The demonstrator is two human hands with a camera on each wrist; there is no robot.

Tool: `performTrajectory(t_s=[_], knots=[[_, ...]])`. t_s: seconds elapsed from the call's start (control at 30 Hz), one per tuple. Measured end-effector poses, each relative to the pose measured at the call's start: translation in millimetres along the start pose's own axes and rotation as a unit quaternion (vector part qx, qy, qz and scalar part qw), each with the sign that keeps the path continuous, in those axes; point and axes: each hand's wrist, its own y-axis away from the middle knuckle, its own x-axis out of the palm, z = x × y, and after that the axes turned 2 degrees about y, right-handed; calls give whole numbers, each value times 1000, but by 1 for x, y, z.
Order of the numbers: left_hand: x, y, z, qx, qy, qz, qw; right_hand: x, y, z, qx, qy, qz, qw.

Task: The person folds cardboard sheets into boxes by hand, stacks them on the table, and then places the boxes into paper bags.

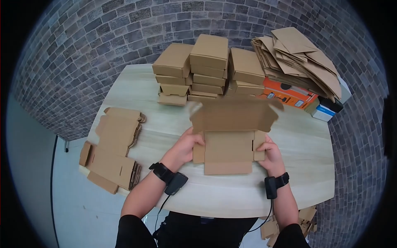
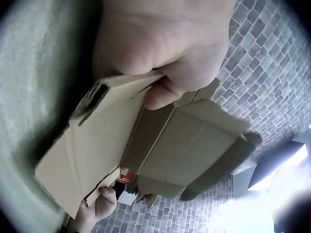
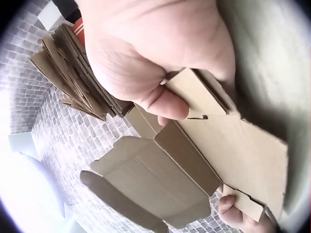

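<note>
A partly unfolded cardboard box is held between both hands above the table, its lid panel standing up on the far side. The left hand grips the left side flap, thumb on the inner face and fingers underneath. On the opposite side, the right hand pinches the right flap, beside a dark slot. In the left wrist view the left thumb presses the board near a fold. The right thumb lies over the flap edge in the right wrist view.
Flat cardboard blanks lie piled at the table's left edge. Folded boxes are stacked at the back. To their right, brown paper bags rest on an orange box. More cardboard pieces lie on the floor at right.
</note>
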Motion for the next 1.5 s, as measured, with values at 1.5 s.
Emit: performTrajectory(t_s=[1.5], knots=[[27, 6, 10, 80, -158, 9, 984, 32, 7, -3, -23, 31, 8, 999]])
